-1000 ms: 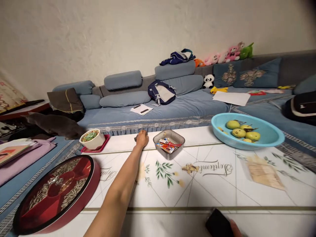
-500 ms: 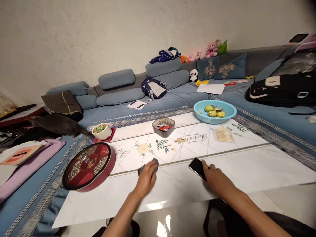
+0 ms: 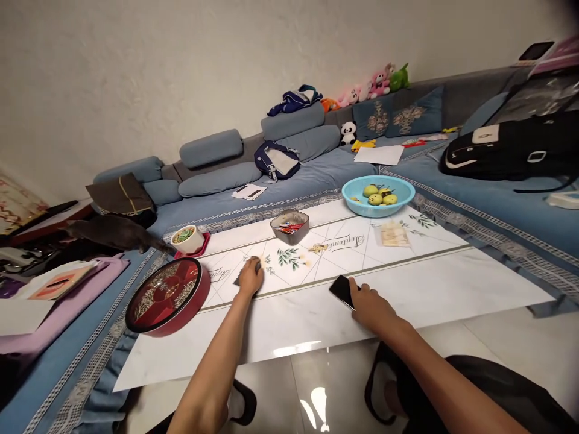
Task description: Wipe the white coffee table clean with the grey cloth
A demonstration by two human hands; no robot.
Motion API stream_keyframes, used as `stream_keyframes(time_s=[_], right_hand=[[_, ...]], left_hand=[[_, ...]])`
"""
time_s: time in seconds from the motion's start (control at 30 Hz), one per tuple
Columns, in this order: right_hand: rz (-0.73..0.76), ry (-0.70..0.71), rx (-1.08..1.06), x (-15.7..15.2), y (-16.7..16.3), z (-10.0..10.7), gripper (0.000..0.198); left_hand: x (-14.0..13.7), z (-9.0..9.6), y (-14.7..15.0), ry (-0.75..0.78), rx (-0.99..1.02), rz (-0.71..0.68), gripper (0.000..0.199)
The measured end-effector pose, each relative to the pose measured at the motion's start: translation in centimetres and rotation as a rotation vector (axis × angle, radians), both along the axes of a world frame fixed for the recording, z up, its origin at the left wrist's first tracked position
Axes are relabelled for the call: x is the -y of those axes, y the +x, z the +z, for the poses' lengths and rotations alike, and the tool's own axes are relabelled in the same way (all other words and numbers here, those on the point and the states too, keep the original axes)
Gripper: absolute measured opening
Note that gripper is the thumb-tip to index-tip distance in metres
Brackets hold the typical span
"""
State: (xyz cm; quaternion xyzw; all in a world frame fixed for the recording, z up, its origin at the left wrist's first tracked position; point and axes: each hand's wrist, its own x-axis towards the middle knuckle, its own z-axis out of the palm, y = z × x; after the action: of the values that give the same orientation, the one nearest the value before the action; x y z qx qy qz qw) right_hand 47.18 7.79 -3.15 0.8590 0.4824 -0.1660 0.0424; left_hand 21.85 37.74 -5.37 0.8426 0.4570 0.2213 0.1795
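Head view: a person seated at a low white table (image 3: 294,322), with both forearms reaching in from the lower edge. The left hand (image 3: 251,279) has just passed from the plain near border onto the printed middle strip, carrying a grey cloth (image 3: 239,279) with it; the cloth now lies under and beside the fingers on the flower print, between the red compartment box (image 3: 194,305) and the grey square tray (image 3: 283,234). Its fingers are bent closely over the cloth, with little opening visible; the undersides of the fingertips are hidden. By judgement, the shift means that the cloth is being worked across the surface rather than put down, and that the box and tray bound the room available to it. The right hand (image 3: 373,308) is closed about one end of a dark phone (image 3: 342,290), whose free end points toward the olive line; whether the phone touches the table cannot be told. Compared with the earliest frame, in which the left hand reached the far edge and the right hand barely showed, the left arm is drawn nearer and both hands are in view. The blue basin (image 3: 377,211) remains at the far side.
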Motion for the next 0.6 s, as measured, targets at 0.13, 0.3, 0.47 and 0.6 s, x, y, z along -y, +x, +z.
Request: stream_keyframes(time_s=[0.13, 0.3, 0.47, 0.6], right_hand=[[0.020, 0.036, 0.004, 0.7, 0.2, -0.1, 0.082], [0.010, 0.037, 0.025, 0.7, 0.2, -0.7, 0.080], [0.019, 0.029, 0.029, 0.6, 0.3, -0.5, 0.083], [0.028, 0.023, -0.003, 0.6, 0.6, 0.0, 0.089]], left_hand=[[8.3, -1.3, 2.8, -0.020, 0.013, -0.370, 0.039], [17.6, -2.9, -7.8, -0.127, -0.002, -0.607, 0.049], [11.6, -2.1, -13.8, -0.002, 0.025, -0.103, 0.037], [8.8, -2.4, -6.3, 0.108, 0.106, 0.129, 0.036]])
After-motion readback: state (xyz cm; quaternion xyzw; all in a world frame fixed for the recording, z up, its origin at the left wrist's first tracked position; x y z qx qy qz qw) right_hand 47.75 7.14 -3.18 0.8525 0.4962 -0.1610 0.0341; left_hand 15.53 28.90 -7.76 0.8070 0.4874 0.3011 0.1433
